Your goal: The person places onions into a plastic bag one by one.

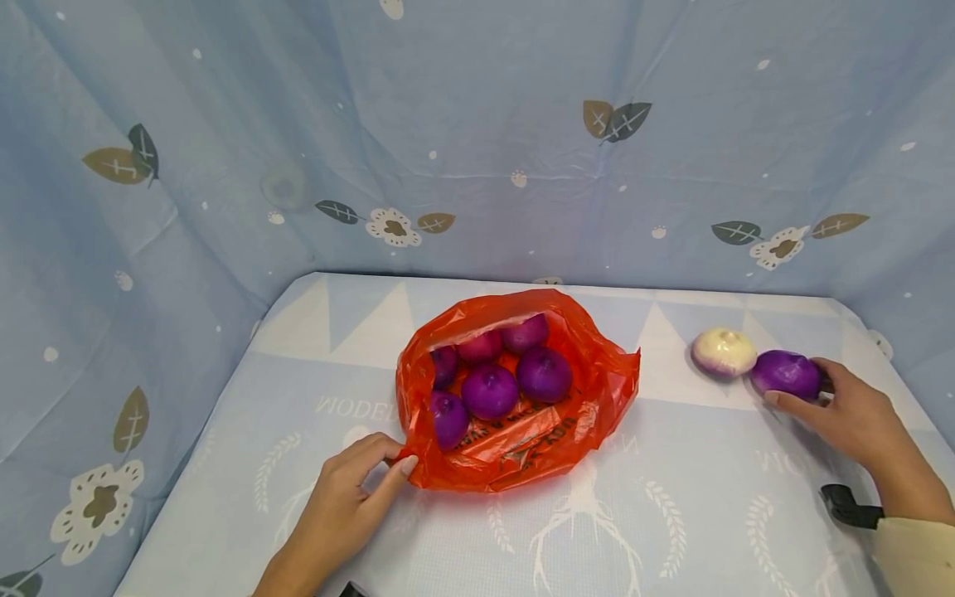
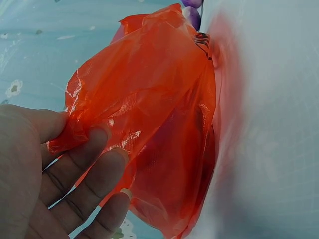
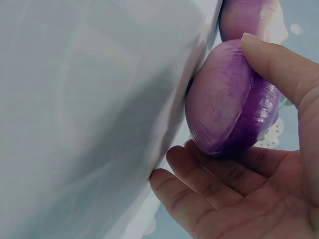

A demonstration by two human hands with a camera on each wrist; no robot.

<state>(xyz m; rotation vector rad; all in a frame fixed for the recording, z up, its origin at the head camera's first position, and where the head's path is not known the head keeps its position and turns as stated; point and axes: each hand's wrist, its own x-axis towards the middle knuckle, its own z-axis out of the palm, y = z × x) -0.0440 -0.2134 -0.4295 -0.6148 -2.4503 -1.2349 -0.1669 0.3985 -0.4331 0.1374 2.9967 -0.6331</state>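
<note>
A red plastic bag (image 1: 515, 468) lies wide-mouthed on the table with several purple onions (image 1: 488, 392) inside. My left hand (image 1: 343, 497) pinches its near left rim between thumb and index finger; in the left wrist view the other fingers spread along the bag's outside (image 2: 144, 99). Off to the right, my right hand (image 1: 858, 414) holds a purple onion (image 1: 785, 376) between thumb and fingers, low at the tabletop. The right wrist view shows the thumb across the top of this onion (image 3: 219, 99). Beside it sits a pale onion with a purple underside (image 1: 724, 352).
The table (image 1: 671, 514) wears a light blue and white patterned cover. A blue curtain (image 1: 477, 124) with leaf and flower prints hangs behind it and along the sides. A black fitting (image 1: 850, 506) is at the right wrist.
</note>
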